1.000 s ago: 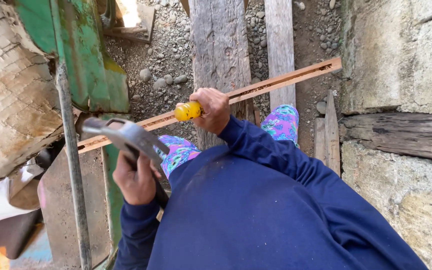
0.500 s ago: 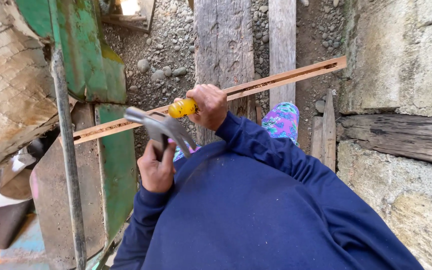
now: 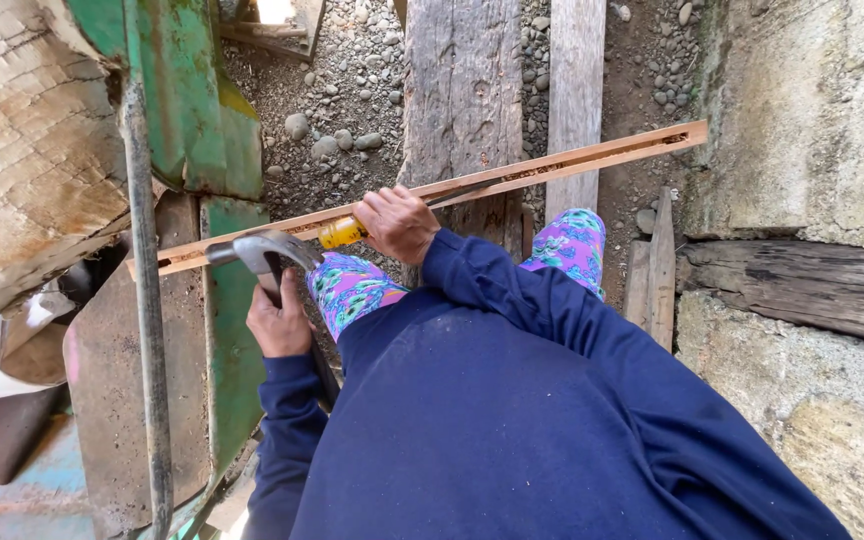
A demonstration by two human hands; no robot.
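Looking down from the head camera, a person in a dark blue sweater and flower-patterned trousers is seen at work on a long wooden strip. The strip is laid slantwise across two weathered planks, running from the lower left to the upper right of the view, and a groove is cut along its upper face.

The left hand is closed about the handle of a claw hammer; the steel head is held just above the left part of the strip, close to the butt of the chisel. Contact between head and butt cannot be told.

The right hand is wrapped around a chisel with a yellow handle. The yellow butt is seen to the left of the fist, and the dark blade emerges to its right, lying in the groove of the strip.

Gravel and loose stones are seen beneath the planks. A rusted metal rod and a green-painted sheet of metal are placed at the left, beside a woven sack. A rough concrete wall with a timber beam set into it is seen at the right.
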